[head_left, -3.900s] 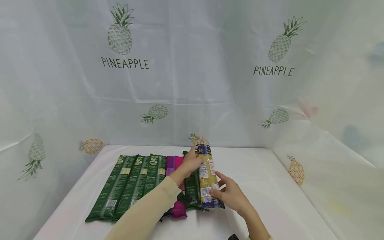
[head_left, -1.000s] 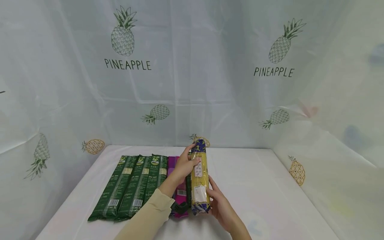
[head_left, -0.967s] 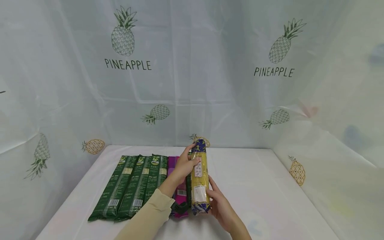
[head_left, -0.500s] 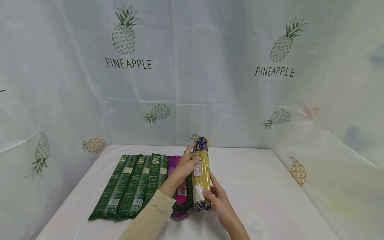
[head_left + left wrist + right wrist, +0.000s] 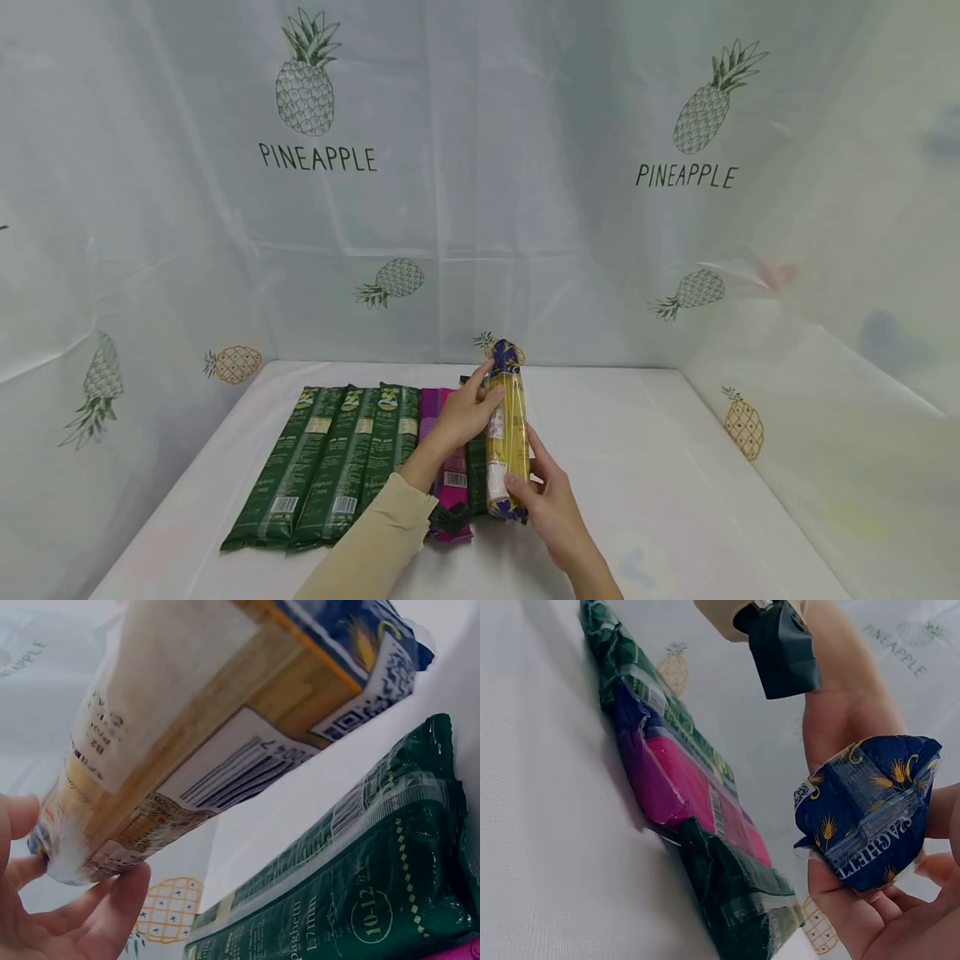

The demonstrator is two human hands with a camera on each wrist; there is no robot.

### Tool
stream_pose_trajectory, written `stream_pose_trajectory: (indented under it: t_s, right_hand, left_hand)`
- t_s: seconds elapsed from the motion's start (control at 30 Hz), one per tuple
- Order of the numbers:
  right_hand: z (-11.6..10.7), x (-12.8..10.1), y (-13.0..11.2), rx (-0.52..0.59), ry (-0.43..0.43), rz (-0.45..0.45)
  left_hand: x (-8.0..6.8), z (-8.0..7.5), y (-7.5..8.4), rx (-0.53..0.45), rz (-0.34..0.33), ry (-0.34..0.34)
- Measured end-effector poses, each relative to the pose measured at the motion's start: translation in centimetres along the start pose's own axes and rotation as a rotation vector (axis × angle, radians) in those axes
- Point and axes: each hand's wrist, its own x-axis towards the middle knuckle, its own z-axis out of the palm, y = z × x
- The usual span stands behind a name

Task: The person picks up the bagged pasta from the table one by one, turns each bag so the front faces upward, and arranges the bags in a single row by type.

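A long yellow spaghetti pack [image 5: 507, 433] with dark blue ends is held just above the white table [image 5: 660, 467]. My left hand [image 5: 477, 407] grips its upper part from the left, fingers [image 5: 82, 919] curled at the far end. My right hand [image 5: 529, 493] cups the near blue end [image 5: 864, 817], thumb on the front. In the left wrist view the spaghetti pack [image 5: 195, 742] hangs over a dark green pack [image 5: 375, 885].
Three green packs [image 5: 333, 462] lie side by side at left. A magenta pack [image 5: 452, 492] and the dark green pack [image 5: 476, 475] lie beside them, under my left arm [image 5: 375, 542]. Pineapple-print sheets [image 5: 525, 208] wall the table at back and sides.
The spaghetti pack has come up off the table and rolled about its length, showing a narrower face. My right hand has closed round its near end.
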Motion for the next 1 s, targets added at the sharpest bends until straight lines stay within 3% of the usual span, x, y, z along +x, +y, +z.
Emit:
stream_pose_trajectory:
  t_s: [0.13, 0.37, 0.63, 1.0]
  right_hand:
    - [0.09, 0.03, -0.04, -0.05, 0.007, -0.019]
    - [0.19, 0.03, 0.18, -0.197, 0.045, -0.072]
    - [0.1, 0.12, 0.3, -0.301, 0.069, -0.071]
    - [0.06, 0.18, 0.17, -0.357, 0.084, -0.062]
  left_hand:
    - [-0.07, -0.02, 0.11, 0.061, 0.035, 0.018]
    - [0.0, 0.28, 0.08, 0.084, 0.085, 0.026]
    - [0.16, 0.68, -0.27, 0.024, 0.046, 0.042]
    - [0.14, 0.78, -0.24, -0.069, -0.026, 0.068]
